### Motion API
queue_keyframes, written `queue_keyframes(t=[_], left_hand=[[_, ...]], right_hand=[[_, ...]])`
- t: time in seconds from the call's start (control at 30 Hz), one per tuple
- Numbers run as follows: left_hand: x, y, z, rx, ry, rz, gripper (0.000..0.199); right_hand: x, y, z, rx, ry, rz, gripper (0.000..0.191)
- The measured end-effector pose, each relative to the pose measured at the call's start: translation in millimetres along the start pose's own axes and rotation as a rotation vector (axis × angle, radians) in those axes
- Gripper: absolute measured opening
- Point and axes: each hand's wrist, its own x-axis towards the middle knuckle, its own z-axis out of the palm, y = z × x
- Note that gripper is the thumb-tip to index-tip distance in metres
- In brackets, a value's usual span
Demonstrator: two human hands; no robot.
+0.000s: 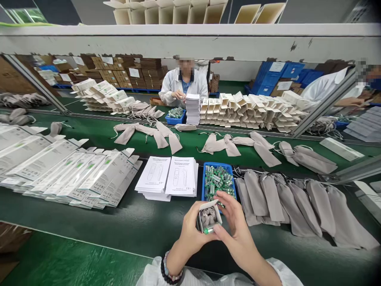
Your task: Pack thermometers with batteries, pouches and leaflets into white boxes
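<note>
My left hand is wrapped round a narrow white carton, whose open end faces up towards me. Inside the carton shows the bunched end of a grey drawstring pouch. Green and silver batteries lie at the carton's near inner edge. My right hand curves round the other side, its thumb against the near right edge by the batteries and its fingers arched beyond. Just behind the hands stands a blue tray of batteries, partly hidden by my right fingers.
Two stacks of printed manuals lie left of the tray, flat white cartons farther left. Grey pouches lie to the right. Beyond runs a green conveyor with more pouches. A co-worker sits opposite. A shelf beam crosses above.
</note>
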Motion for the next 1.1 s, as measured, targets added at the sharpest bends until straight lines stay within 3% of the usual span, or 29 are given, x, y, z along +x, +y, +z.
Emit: queue_keyframes(t=[0.1,0.2,0.33,0.47,0.67,0.73,0.83,0.9,1.03,1.1], left_hand=[[-4.1,-2.8,2.2,-0.055,0.009,-0.021,0.080],[-11.7,-4.1,5.6,-0.177,-0.041,0.001,0.092],[-20.4,0.4,9.7,-0.328,-0.024,-0.070,0.058],[-17.9,10.7,13.4,-0.456,0.030,-0.107,0.050],[-4.7,26.7,20.5,-0.478,0.093,-0.237,0.023],[-3.1,25.8,19.5,-0.416,0.141,-0.140,0.017],[-4.1,21.3,11.0,-0.050,0.162,0.302,0.021],[-5.2,19.8,2.0,0.164,0.117,0.481,0.023],[-4.2,18.1,-16.5,0.252,0.011,0.381,0.011],[-2.2,15.4,-24.1,0.379,-0.046,0.514,0.018]], right_hand=[[4.3,-5.5,9.6,0.103,-0.071,0.167,0.045],[9.6,-13.3,16.3,0.101,-0.080,0.241,0.034],[10.7,-10.1,22.8,0.166,-0.034,0.183,0.034],[9.6,3.0,23.5,0.447,-0.061,0.089,0.055],[14.2,-1.3,17.9,0.511,-0.033,0.217,0.028],[15.3,-3.4,16.4,0.584,-0.011,0.206,0.020],[17.0,1.5,11.6,0.648,-0.031,0.192,0.014],[18.9,9.9,4.3,0.618,-0.088,0.159,0.013],[21.1,25.3,-19.2,0.297,-0.237,-0.095,0.024],[20.2,25.9,-30.0,0.042,-0.262,-0.280,0.026]])
